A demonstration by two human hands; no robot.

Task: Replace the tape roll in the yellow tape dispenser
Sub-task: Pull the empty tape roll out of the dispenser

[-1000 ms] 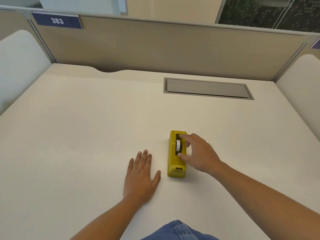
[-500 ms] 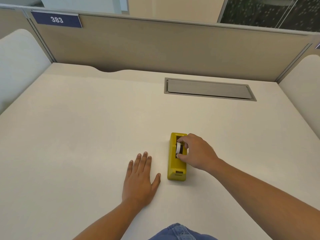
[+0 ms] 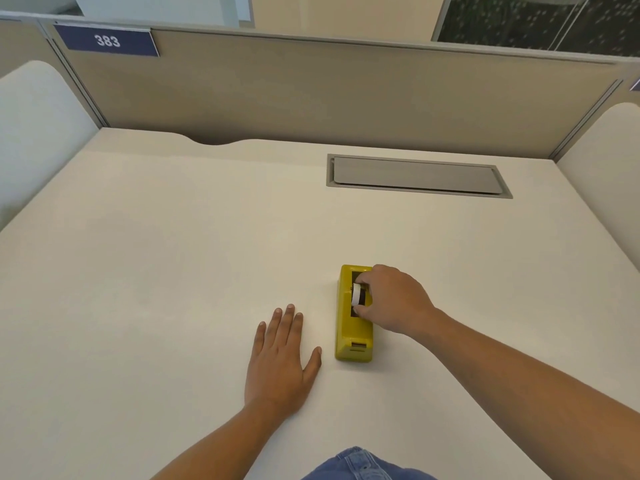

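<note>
Big cream-white desk (image 3: 173,271) with a tan fabric partition (image 3: 346,95) at the back and a grey rectangular cable hatch (image 3: 417,175) set into the top. The blocky yellow plastic tape dispenser (image 3: 352,336) sits on the desk, right of centre. Left hand (image 3: 280,355) lies flat and spread on the desk just beside it, not touching. Right hand (image 3: 393,299) is on top of the dispenser, thumb and fingers pinched on the small white tape roll (image 3: 356,294), which sits in its slot.
</note>
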